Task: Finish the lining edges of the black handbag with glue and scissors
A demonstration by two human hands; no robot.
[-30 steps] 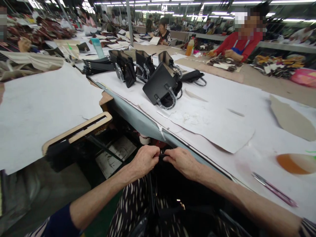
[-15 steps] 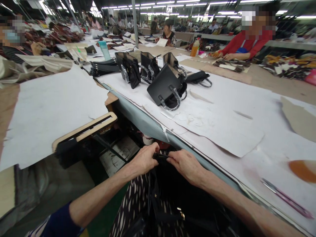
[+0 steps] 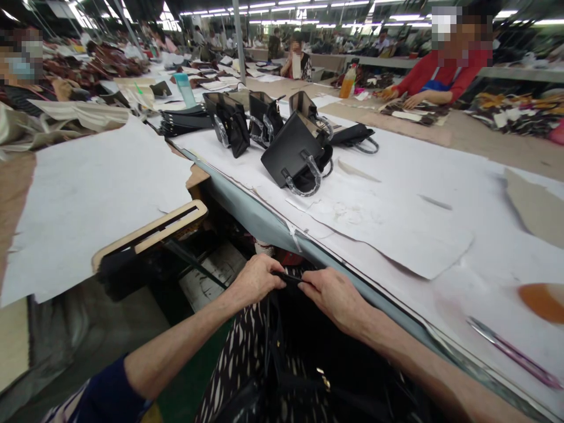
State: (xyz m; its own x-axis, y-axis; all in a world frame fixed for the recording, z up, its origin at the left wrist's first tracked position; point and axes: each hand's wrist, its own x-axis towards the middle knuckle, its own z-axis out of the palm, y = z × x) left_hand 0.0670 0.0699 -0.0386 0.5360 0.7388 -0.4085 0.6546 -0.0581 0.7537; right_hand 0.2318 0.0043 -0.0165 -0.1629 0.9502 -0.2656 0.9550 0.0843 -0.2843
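My left hand (image 3: 258, 281) and my right hand (image 3: 335, 295) meet just below the table's near edge (image 3: 282, 232), both pinched on a thin black strap (image 3: 291, 279) at the top of a black bag (image 3: 326, 364) that rests on my lap. The fingers of both hands are curled tight around the strap. A small gold fitting (image 3: 324, 376) shows on the bag lower down. Most of the bag is dark and hard to make out.
Several finished black handbags (image 3: 291, 154) stand on the white paper-covered table (image 3: 396, 194). Pink-handled scissors (image 3: 513, 352) lie at the right. A slotted wooden board (image 3: 150, 232) sticks out at the left. Other people work at tables behind.
My hands have stayed together on the strap, shifting only slightly lower in view. The camera view moved a little since a second ago.
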